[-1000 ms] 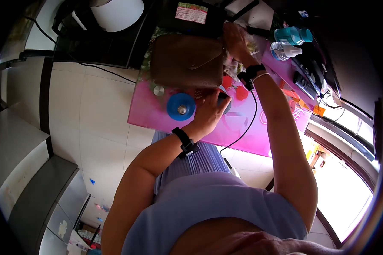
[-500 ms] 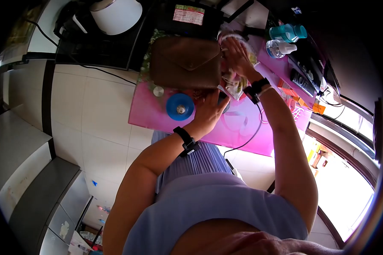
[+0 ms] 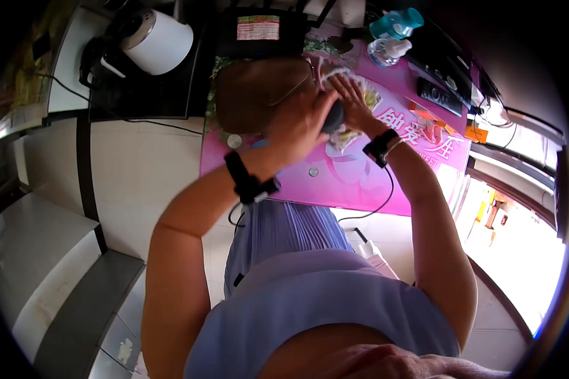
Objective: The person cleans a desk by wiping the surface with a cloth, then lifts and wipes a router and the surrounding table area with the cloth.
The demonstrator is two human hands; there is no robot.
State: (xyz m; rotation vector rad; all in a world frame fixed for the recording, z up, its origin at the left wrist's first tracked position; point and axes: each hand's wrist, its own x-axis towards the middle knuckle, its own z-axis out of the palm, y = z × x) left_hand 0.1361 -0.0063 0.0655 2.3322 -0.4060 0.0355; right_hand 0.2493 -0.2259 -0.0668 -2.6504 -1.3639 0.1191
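Observation:
My left hand (image 3: pixel 300 129), blurred by motion, is raised over the front of the brown flap bag (image 3: pixel 250 95). Its fingers curl around a dark, rounded object (image 3: pixel 335 118) whose kind I cannot make out. My right hand (image 3: pixel 353 101) lies with fingers stretched out on a crumpled, patterned cloth-like item (image 3: pixel 370 95) to the right of the bag. A blue round item (image 3: pixel 259 144) is mostly hidden behind my left wrist. One small silver disc (image 3: pixel 313 172) lies on the pink tabletop (image 3: pixel 354 183), and another silver disc (image 3: pixel 234 141) sits below the bag's left corner.
A white kettle (image 3: pixel 161 44) stands on a black surface at upper left. The teal-capped bottle (image 3: pixel 395 24), a clear bottle (image 3: pixel 387 50) and a dark remote (image 3: pixel 439 95) are at upper right. A black item with a label (image 3: pixel 258 28) is behind the bag.
My left hand has lifted off the tabletop and moved up with the dark rounded object, uncovering a silver disc. My right hand remains on the patterned item. The view has shifted slightly.

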